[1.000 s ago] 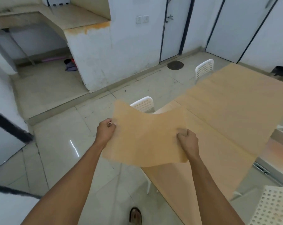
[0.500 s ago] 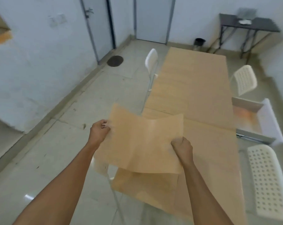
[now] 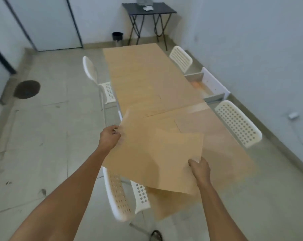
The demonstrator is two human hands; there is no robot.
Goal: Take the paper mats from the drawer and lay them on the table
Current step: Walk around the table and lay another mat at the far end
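- Room: white walls, pale tiled floor (image 3: 48,136) w/ scuffs, grey door (image 3: 48,23) far left, round dark floor drain (image 3: 27,89) on left side.
- Long table (image 3: 143,79) runs away from cam, top looks fully covered in tan paper mats laid edge to edge; seams visible mid-table.
- Held paper mat (image 3: 157,157): tan sheet, in the air over the near end of the table, overlapping the mats already down; buckled w/ a fold ridge thru the middle, near corner hanging past the table edge.
- Open drawer (image 3: 208,84) sticks out from table's right side, between the 2 right chairs; white front, orange-ish patch inside, contents can't tell.
- White perforated chairs: near-left chair (image 3: 123,193) under the held sheet, far-left chair (image 3: 98,79), near-right chair (image 3: 237,124), far-right chair (image 3: 181,58).
- Black folding side table (image 3: 148,11) at back wall, small pale items on top, too blurry to ID.
- Left hand (image 3: 110,136): fingers curled, pinching the mat's left edge.
- Right hand (image 3: 199,168): fingers curled, thumb on top, gripping the mat's right edge near its lower corner.
- Small black bin (image 3: 117,36) on floor beside the side table.
- Small white object (image 3: 293,116) on floor by right wall, can't ID.
- Dark sandal (image 3: 156,235) at bottom edge.
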